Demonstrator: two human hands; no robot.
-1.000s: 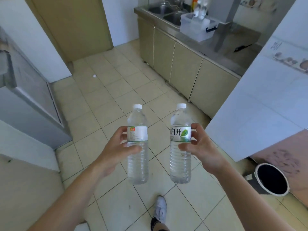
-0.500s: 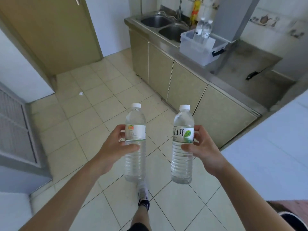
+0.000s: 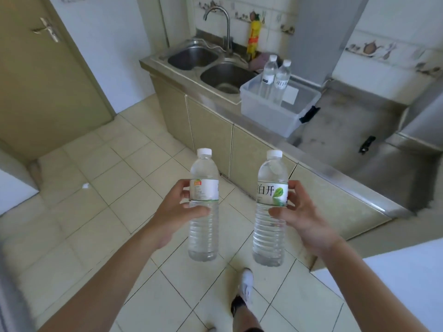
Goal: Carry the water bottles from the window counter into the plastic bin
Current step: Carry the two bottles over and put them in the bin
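Over the tiled floor, low in the middle: two hands hold two bottles up side by side, a gap between them.
Left hand (image 3: 178, 213): fingers and thumb wrap round the clear plastic water bottle with a white cap and an orange-marked label (image 3: 204, 207). It stands straight up.
Right hand (image 3: 302, 218): fingers and thumb wrap round the clear plastic water bottle with a white cap and a green leaf on its label (image 3: 271, 209). It stands straight up too.
Bin: the see-through plastic bin with a black clip (image 3: 268, 113) sits at 1 o'clock on the grey steel counter (image 3: 335, 130), just beside the steel double sink (image 3: 215, 65).
Inside the bin: two more clear bottles (image 3: 275, 79) stand up, touching each other, at the far side.
Behind the sink: a yellow bottle (image 3: 253, 38) stands by the curved tap (image 3: 219, 27).
Floor at 6 o'clock: a white shoe (image 3: 247, 285) steps on the pale tiles (image 3: 115, 183).
Door at 10 o'clock: a tan door (image 3: 43, 75), well apart from the hands.
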